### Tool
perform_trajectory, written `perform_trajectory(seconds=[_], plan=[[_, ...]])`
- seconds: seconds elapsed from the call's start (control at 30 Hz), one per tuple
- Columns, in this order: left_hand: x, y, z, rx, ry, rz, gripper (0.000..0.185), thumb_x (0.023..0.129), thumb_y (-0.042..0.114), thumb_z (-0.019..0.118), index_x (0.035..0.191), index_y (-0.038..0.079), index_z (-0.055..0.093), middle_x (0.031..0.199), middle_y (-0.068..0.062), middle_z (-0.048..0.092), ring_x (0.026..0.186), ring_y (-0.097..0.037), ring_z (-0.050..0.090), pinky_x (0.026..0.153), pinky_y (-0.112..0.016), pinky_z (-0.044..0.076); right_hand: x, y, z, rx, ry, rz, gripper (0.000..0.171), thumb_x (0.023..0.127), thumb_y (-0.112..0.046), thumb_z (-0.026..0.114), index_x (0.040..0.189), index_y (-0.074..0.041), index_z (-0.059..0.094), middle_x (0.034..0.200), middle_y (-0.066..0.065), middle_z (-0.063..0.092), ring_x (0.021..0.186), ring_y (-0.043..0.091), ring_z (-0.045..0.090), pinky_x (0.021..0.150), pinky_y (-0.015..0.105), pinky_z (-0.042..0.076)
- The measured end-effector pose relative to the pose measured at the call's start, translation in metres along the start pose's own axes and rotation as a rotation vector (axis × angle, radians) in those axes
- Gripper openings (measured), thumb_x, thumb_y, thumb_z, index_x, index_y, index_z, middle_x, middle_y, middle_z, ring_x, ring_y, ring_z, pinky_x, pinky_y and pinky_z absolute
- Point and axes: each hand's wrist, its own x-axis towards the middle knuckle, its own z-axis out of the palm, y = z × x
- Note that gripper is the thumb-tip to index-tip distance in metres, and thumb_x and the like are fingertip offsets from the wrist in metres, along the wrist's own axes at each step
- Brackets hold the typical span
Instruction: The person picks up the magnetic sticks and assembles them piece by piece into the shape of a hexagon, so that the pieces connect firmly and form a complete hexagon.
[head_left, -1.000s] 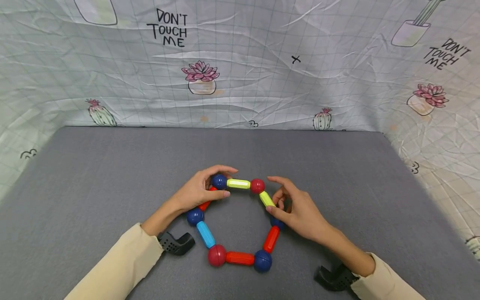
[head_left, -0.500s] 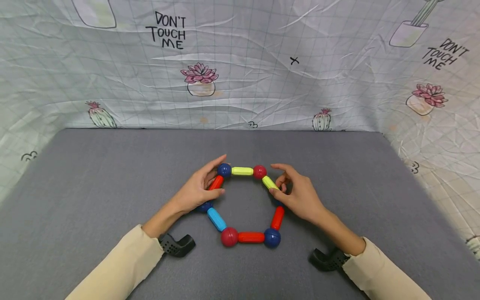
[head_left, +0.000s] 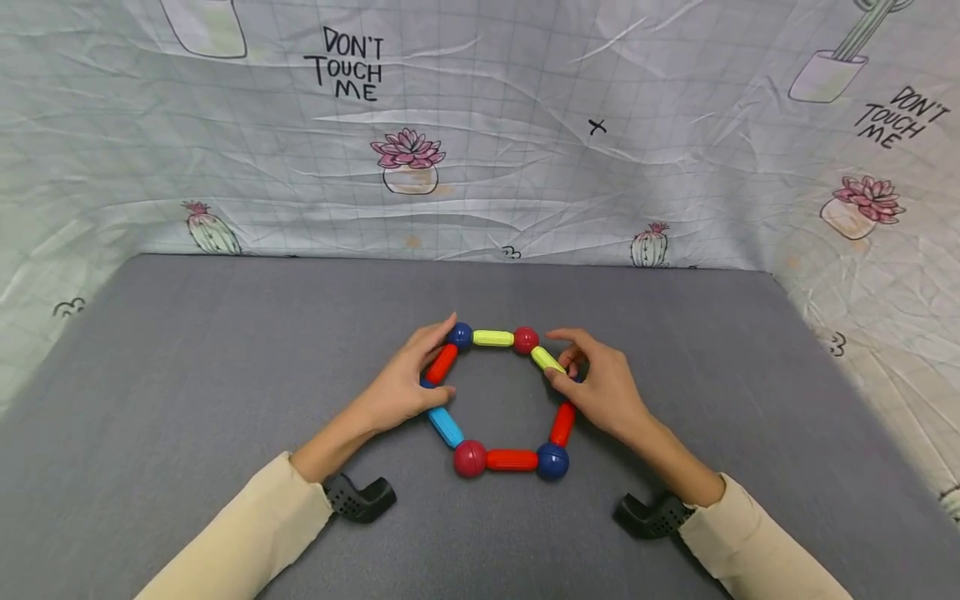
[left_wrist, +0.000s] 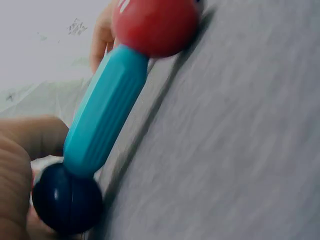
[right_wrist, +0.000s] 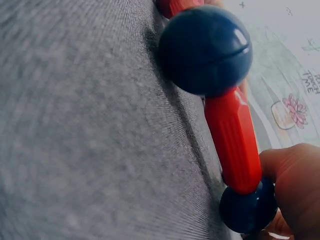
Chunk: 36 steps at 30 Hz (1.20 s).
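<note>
A closed ring of magnetic rods and balls lies on the grey table. Its far side has a blue ball (head_left: 461, 336), a yellow rod (head_left: 492, 338) and a red ball (head_left: 526, 339). On the near side a red rod (head_left: 512, 460) joins another red ball (head_left: 470, 458) to a blue one. My left hand (head_left: 401, 379) holds the ring's left corner, thumb and fingers around a blue ball (left_wrist: 67, 200) beside the light-blue rod (head_left: 446, 427). At the opposite corner my right hand (head_left: 606, 387) grips a blue ball (right_wrist: 247, 207), mostly hidden from the head view, between a yellow and a red rod.
The grey tabletop (head_left: 262, 350) stretches out around the ring. Behind it hangs a pale cloth (head_left: 510, 167) printed with cacti and lettering, which also runs along both sides. Each wrist carries a black camera mount.
The ring has moved away from me and a little right. My left hand has shifted from its far-left blue ball to the left corner ball. The right hand has moved forward with the ring.
</note>
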Motion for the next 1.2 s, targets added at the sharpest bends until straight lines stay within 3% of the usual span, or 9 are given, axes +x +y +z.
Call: perform_trajectory(seconds=[0.07,0.17,0.3,0.37,0.57,0.9,1.2], plan=[[-0.001,0.002,0.005,0.102,0.051,-0.009,0.085,0.077,-0.007,0.071,0.150,0.002,0.027,0.146,-0.020,0.028,0.130,-0.034,0.036,0.106,-0.047,0.031,-0.002,-0.001,-0.002,-0.027,-0.019,0.005,0.039,0.084,-0.012,0.074,0.121,-0.007,0.061,0.081,-0.001,0.060,0.071,0.014,0.052,0.059,0.029,0.039],[-0.005,0.007,0.016,0.249,0.179,-0.048,0.084,0.076,-0.001,0.076,0.147,0.002,0.033,0.140,-0.019,0.035,0.123,-0.033,0.041,0.100,-0.049,0.036,-0.005,-0.004,-0.006,-0.087,-0.066,0.010,0.044,0.086,-0.022,0.074,0.125,-0.007,0.059,0.085,0.000,0.060,0.071,0.014,0.052,0.059,0.030,0.041],[-0.012,0.017,0.031,0.363,0.345,-0.134,0.082,0.074,0.002,0.077,0.144,0.000,0.036,0.127,-0.016,0.047,0.111,-0.029,0.042,0.094,-0.043,0.035,-0.009,-0.007,-0.008,-0.161,-0.117,0.016,0.053,0.086,-0.029,0.074,0.130,-0.006,0.054,0.087,0.000,0.060,0.069,0.013,0.050,0.058,0.029,0.041],[-0.015,0.020,0.036,0.397,0.393,-0.170,0.079,0.073,0.001,0.075,0.143,0.000,0.039,0.121,-0.013,0.051,0.104,-0.027,0.040,0.089,-0.040,0.033,-0.010,-0.008,-0.007,-0.180,-0.120,0.014,0.052,0.086,-0.028,0.073,0.129,-0.008,0.055,0.086,0.001,0.060,0.068,0.012,0.049,0.057,0.029,0.041],[-0.017,0.019,0.040,0.372,0.409,-0.208,0.073,0.067,-0.006,0.067,0.138,0.000,0.048,0.119,-0.012,0.052,0.101,-0.025,0.039,0.082,-0.037,0.033,-0.011,-0.009,-0.007,-0.188,-0.106,0.025,0.041,0.086,-0.020,0.071,0.125,-0.012,0.060,0.087,0.003,0.062,0.067,0.014,0.050,0.056,0.030,0.042],[-0.017,0.016,0.040,0.374,0.436,-0.180,0.068,0.065,-0.011,0.060,0.131,0.003,0.057,0.116,-0.011,0.053,0.100,-0.024,0.041,0.080,-0.036,0.037,-0.011,-0.007,-0.004,-0.226,-0.103,0.038,0.038,0.086,-0.017,0.069,0.123,-0.012,0.061,0.094,0.004,0.062,0.073,0.016,0.053,0.058,0.031,0.044],[-0.017,0.015,0.043,0.392,0.468,-0.161,0.068,0.063,-0.011,0.059,0.129,0.005,0.060,0.114,-0.009,0.054,0.096,-0.023,0.042,0.078,-0.035,0.036,-0.011,-0.009,-0.005,-0.247,-0.108,0.031,0.038,0.084,-0.012,0.068,0.122,-0.009,0.060,0.092,0.004,0.060,0.067,0.015,0.049,0.052,0.028,0.041]])
